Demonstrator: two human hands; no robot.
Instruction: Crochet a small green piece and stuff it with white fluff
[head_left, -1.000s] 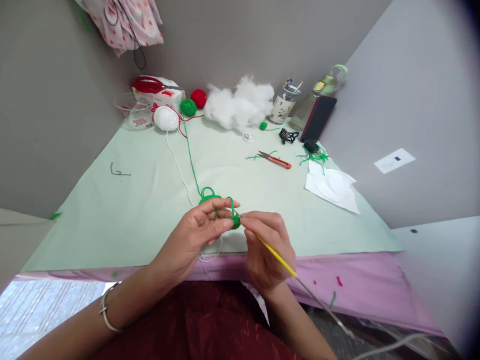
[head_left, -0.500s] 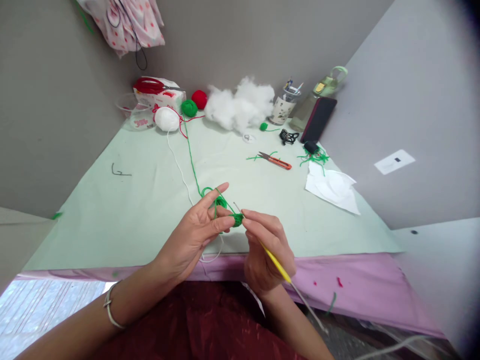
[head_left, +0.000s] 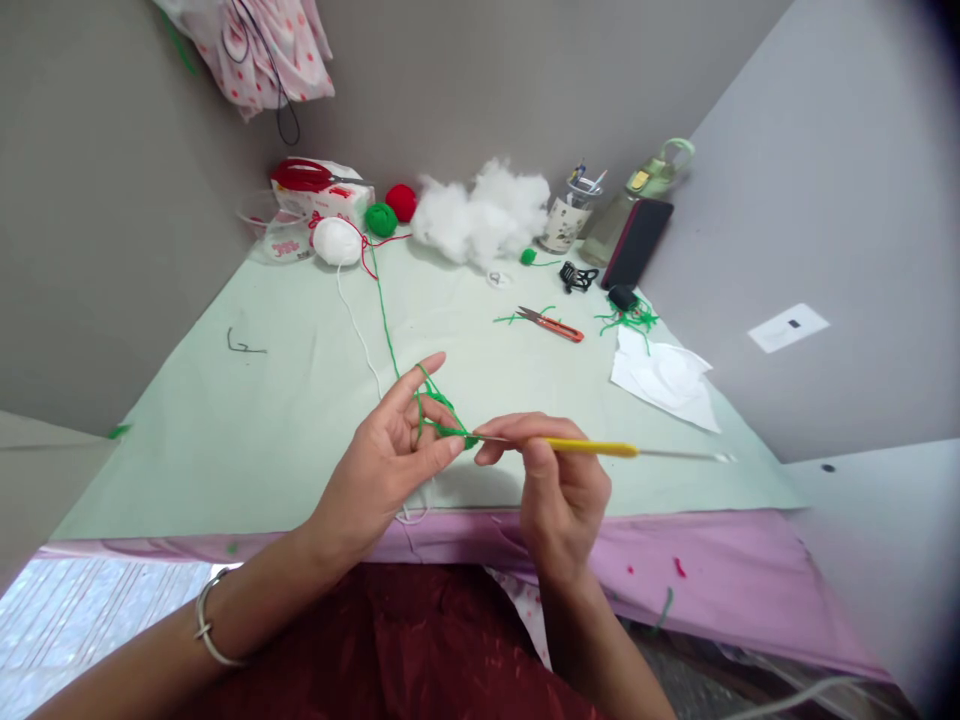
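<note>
My left hand [head_left: 401,440] pinches a small green crochet piece [head_left: 470,440] between thumb and fingers, its index finger raised with green yarn [head_left: 442,398] looped over it. From there the strand runs back to a green yarn ball [head_left: 381,220]. My right hand [head_left: 559,480] grips a crochet hook [head_left: 592,447] by its yellow handle. The hook lies nearly level, its left tip at the green piece and partly hidden in the yarn. Its other metal end points right. A white strand passes behind and below my left hand from a white yarn ball [head_left: 337,242].
At the back sit a red yarn ball [head_left: 401,203], white stuffing [head_left: 484,215], a pen cup [head_left: 570,215], a bottle [head_left: 607,230] and a phone [head_left: 637,245]. Orange thread snips [head_left: 551,325], a black hair clip [head_left: 577,276] and white paper [head_left: 664,375] lie on the right.
The hook has swung from a steep slant to nearly level, its tip now at the green piece. My right hand has turned and shifted right; the left index finger moved slightly left and up.
</note>
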